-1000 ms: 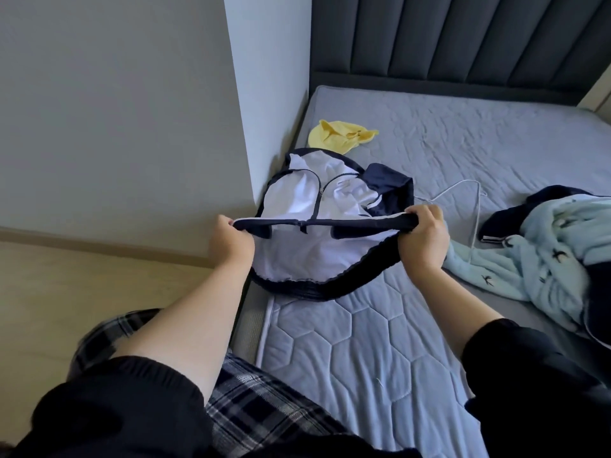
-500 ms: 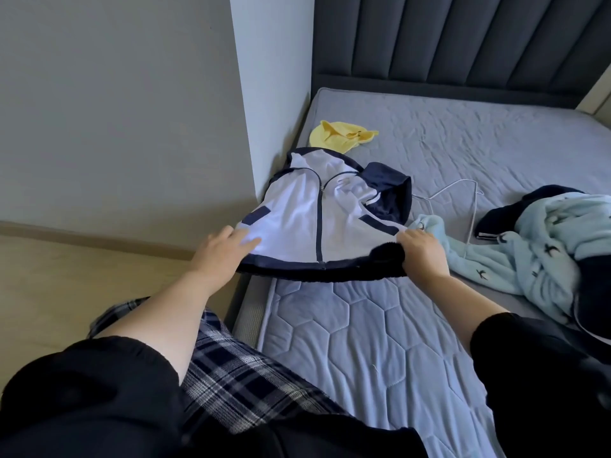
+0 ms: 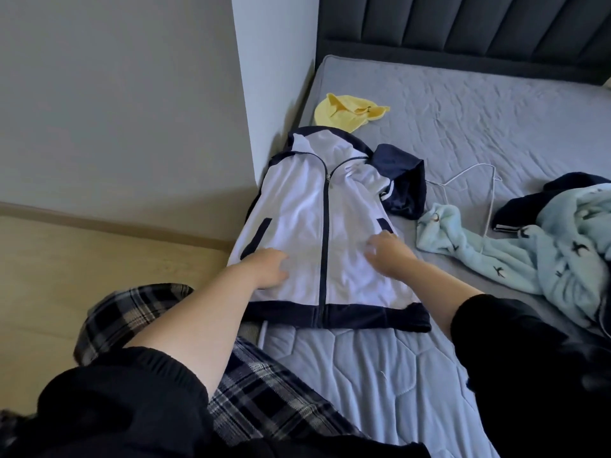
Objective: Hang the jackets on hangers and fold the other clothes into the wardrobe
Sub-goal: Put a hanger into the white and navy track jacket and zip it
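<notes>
Got the jacket (image 3: 307, 226) laid front-up and zipped on the bed (image 3: 363, 375), by the wall-side edge, I reckon to flatten it for the thin wire hanger (image 3: 463, 175) lying just to its right. My left hand (image 3: 269, 267) and right hand (image 3: 388, 252) rest on the soft white front, fingers (image 3: 280, 259) loose, gripping nothing. Navy hem band.

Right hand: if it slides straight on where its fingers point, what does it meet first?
Probably the dark navy zipper down the white navy-trimmed fabric jacket that the right hand rests on. The hand is blurred, so heading is rough.
</notes>
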